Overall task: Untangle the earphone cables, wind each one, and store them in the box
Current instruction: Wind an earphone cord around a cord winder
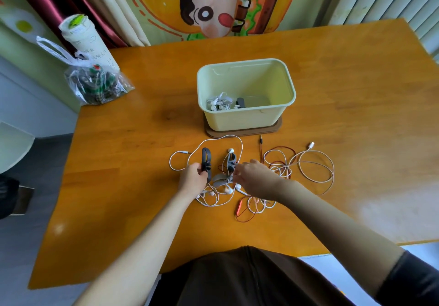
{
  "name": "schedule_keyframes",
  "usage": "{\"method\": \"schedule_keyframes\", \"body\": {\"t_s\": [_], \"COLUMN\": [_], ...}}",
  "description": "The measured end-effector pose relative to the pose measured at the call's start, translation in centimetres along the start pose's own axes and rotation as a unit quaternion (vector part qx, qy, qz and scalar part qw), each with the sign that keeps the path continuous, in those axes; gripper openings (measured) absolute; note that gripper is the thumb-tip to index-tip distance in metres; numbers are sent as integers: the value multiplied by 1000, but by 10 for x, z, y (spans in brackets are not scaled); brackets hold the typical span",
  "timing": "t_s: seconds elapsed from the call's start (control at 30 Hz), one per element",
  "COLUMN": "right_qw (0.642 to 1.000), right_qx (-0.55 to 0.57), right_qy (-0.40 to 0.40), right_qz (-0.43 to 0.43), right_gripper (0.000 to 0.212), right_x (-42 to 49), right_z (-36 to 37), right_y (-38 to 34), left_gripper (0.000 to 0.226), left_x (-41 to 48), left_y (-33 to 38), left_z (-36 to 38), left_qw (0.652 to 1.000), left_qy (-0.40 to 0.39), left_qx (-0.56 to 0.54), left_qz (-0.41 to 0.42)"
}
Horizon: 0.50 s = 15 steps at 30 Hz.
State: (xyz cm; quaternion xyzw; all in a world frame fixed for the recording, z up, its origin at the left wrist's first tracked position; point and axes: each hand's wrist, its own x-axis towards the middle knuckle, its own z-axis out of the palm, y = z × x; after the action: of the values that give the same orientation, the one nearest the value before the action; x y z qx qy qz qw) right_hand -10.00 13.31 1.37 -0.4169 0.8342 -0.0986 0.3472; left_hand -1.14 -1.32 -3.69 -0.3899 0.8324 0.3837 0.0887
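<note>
Both hands are working the cables (212, 205). Left hand (193, 179) is gripping black strap (205, 161); right hand (255, 179) is touching grey clip (231, 163), grip unclear.

On the orange wooden table (142, 139), the left hand (193, 179) grips a dark strap (205, 160). Just beside it, the right hand (254, 177) pinches a grey strap (231, 163) amid tangled white earphone cables (213, 198). A red cable (245, 213) lies nearby. Behind them, the pale green box (247, 120) holds wound white earphones (219, 102).
</note>
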Motion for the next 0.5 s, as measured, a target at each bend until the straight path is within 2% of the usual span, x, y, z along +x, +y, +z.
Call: {"method": "schedule_keyframes", "body": {"t_s": [0.1, 0.2, 0.33, 0.5], "right_qw": [995, 989, 982, 980], "right_qx": [89, 113, 117, 113], "right_qy": [33, 94, 148, 163], "right_qz": [-13, -15, -10, -17], "right_gripper": [26, 25, 23, 17], "right_x": [-5, -5, -6, -13], "right_z": [-15, -30, -47, -52], "right_y": [-2, -5, -5, -7], "left_gripper": [16, 22, 24, 23], "left_x": [-4, -13, -25, -39], "left_y": [7, 22, 43, 63], "left_z": [-4, -11, -19, -23], "left_qw": [997, 980, 933, 863], "left_qy": [-7, -41, -64, -103], "left_qx": [-75, -193, -352, -493], "left_qz": [6, 1, -41, -43]}}
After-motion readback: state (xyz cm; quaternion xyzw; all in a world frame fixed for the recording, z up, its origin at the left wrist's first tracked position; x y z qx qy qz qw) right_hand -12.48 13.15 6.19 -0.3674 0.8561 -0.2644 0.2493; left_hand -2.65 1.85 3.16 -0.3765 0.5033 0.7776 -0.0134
